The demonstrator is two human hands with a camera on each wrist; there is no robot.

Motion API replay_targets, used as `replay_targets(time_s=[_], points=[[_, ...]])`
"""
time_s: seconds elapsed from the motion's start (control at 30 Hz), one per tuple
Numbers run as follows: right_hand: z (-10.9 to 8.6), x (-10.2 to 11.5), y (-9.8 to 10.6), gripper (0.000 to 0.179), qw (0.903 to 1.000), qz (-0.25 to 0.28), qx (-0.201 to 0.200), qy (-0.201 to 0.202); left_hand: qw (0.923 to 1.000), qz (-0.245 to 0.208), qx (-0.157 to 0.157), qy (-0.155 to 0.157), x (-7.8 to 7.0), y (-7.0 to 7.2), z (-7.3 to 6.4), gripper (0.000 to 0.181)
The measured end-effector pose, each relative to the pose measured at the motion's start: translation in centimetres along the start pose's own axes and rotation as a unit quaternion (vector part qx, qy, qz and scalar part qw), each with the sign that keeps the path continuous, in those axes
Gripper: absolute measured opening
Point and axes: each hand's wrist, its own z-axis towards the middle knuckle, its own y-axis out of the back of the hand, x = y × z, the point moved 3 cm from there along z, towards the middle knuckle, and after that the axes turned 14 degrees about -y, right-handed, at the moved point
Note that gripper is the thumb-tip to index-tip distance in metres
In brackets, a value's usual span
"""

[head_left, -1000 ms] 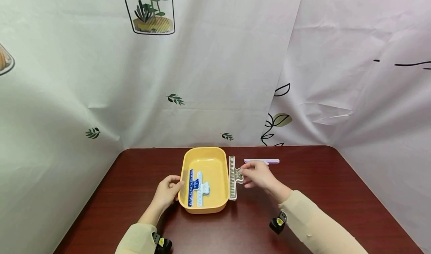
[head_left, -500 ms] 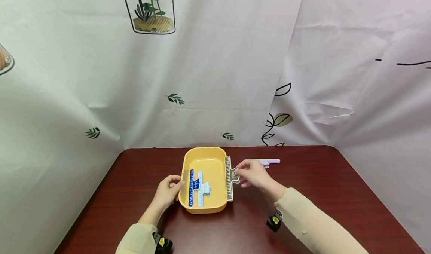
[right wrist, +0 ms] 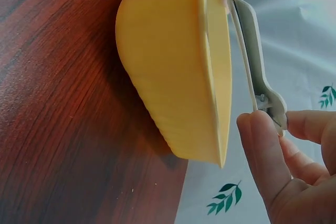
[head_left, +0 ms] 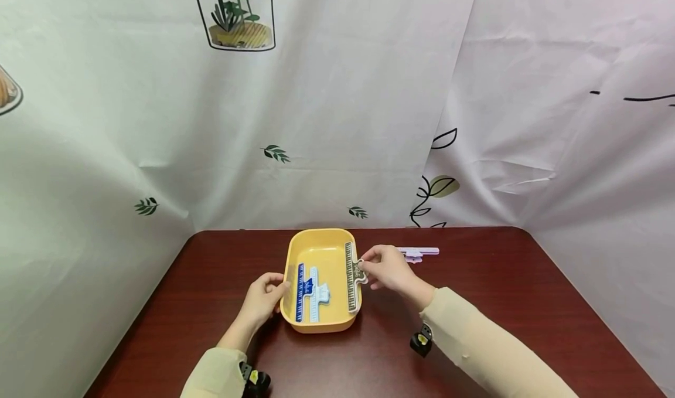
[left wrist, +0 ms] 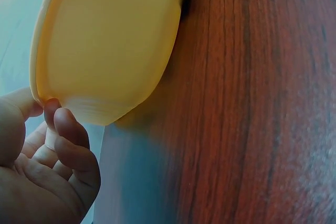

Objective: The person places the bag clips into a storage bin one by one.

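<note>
My left hand [head_left: 258, 301] pinches the left rim of a yellow plastic tray [head_left: 319, 329]; in the left wrist view, thumb and fingers of the left hand [left wrist: 52, 166] meet at the edge of the tray [left wrist: 105, 45]. With thumb and fingers, my right hand [head_left: 392, 269] pinches the handle of a grey-green ruler clip [head_left: 350, 281]. That clip [right wrist: 253, 51] hangs above the tray's right rim, apart from it in the right wrist view, where the right hand [right wrist: 294, 166] grips its lever end. Inside the tray lie a dark blue clip [head_left: 300, 295] and a light blue clip [head_left: 314, 301], side by side.
A lilac clip [head_left: 424, 251] lies on the dark red-brown table [head_left: 474, 304], behind my right hand and partly covered by it. A white printed cloth [head_left: 337, 122] hangs behind the table and along both sides.
My right hand has carried the grey-green clip leftward, from beside the tray to above its right rim. More of the lilac clip shows. The left hand stays on the rim.
</note>
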Motion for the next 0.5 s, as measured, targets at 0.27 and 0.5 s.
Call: replay_targets(time_s=[0.27, 0.5], points=[[0.3, 0.4, -0.6, 0.013, 0.9995, -0.029, -0.005, 0.009, 1.0, 0.003, 0.002, 0.003, 0.1, 0.0, 0.1, 0.031], [0.4, 1.0, -1.3, 0.013, 0.9988, -0.046, -0.003, 0.013, 1.0, 0.004, 0.005, -0.001, 0.1, 0.0, 0.0, 0.031]])
